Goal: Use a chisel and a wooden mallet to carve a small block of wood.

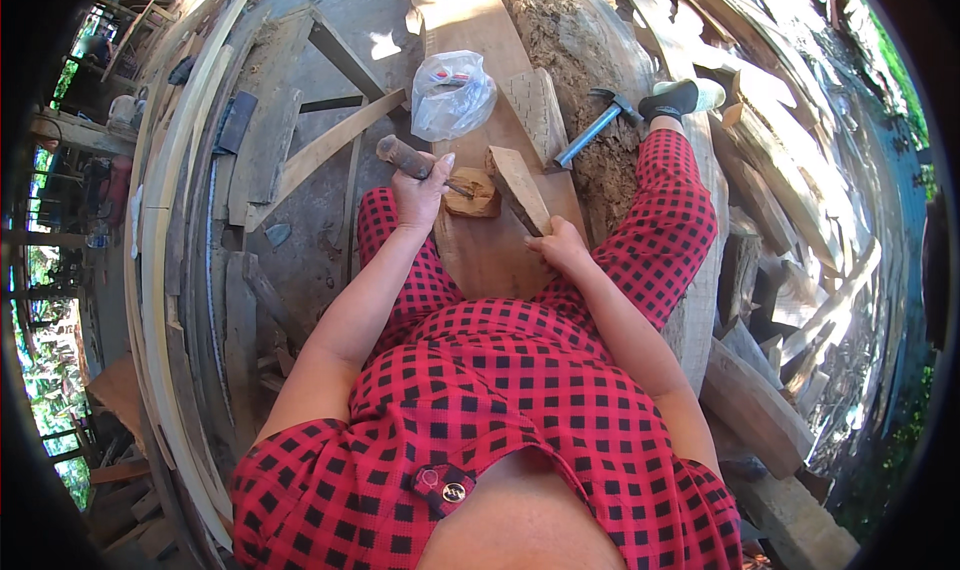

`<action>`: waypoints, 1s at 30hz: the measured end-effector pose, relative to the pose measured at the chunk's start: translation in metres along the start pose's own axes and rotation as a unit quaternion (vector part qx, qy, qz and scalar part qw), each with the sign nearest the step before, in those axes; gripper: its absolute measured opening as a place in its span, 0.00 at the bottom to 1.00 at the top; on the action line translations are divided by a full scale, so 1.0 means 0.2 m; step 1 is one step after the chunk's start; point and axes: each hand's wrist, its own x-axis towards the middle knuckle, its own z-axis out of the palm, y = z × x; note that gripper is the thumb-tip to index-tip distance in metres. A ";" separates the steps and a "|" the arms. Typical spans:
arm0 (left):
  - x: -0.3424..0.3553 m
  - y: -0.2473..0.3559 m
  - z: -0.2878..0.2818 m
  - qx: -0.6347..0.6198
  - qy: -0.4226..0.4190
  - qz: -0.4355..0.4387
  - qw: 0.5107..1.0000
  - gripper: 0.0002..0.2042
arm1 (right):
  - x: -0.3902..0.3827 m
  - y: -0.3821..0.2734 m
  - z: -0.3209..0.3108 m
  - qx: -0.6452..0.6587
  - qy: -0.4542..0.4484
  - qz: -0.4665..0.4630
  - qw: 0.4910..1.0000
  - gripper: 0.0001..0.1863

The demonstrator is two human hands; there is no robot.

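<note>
My left hand (pixel 421 192) is closed round a chisel with a thick, round wooden handle (pixel 403 157). Its thin metal blade points right, with the tip at a small wood block (pixel 474 196) whose top has a hollow. That block rests on a wide plank (pixel 490 260) between my legs. In my right hand (pixel 562 246) is the near end of a flat wooden stick (pixel 517 187), its far end raised beside the block's right side. Whether the stick touches the block, I cannot tell.
A clear plastic bag (pixel 452 98) with something red inside lies farther up the plank. Right of it are a thicker wood block (pixel 535 116) and a blue-handled hammer (pixel 592 133) on a rough log (pixel 575 50). Split timber (pixel 785 170) piles up at right; long strips (pixel 160 230) run along the left.
</note>
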 end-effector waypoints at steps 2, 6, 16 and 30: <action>-0.02 0.01 0.00 -0.025 0.008 -0.010 1.000 0.09 | -0.01 -0.02 0.00 -0.005 0.005 0.000 1.000 0.20; -0.04 0.02 0.00 -0.072 0.013 -0.040 0.996 0.09 | -0.02 -0.02 -0.01 0.002 0.002 0.003 1.000 0.20; -0.11 -0.04 -0.04 -0.008 -0.050 0.080 0.996 0.05 | -0.01 -0.01 0.00 -0.008 0.001 0.004 1.000 0.18; -0.06 -0.05 -0.09 0.017 -0.061 0.101 0.993 0.07 | -0.02 -0.01 -0.02 -0.035 0.035 -0.042 0.998 0.16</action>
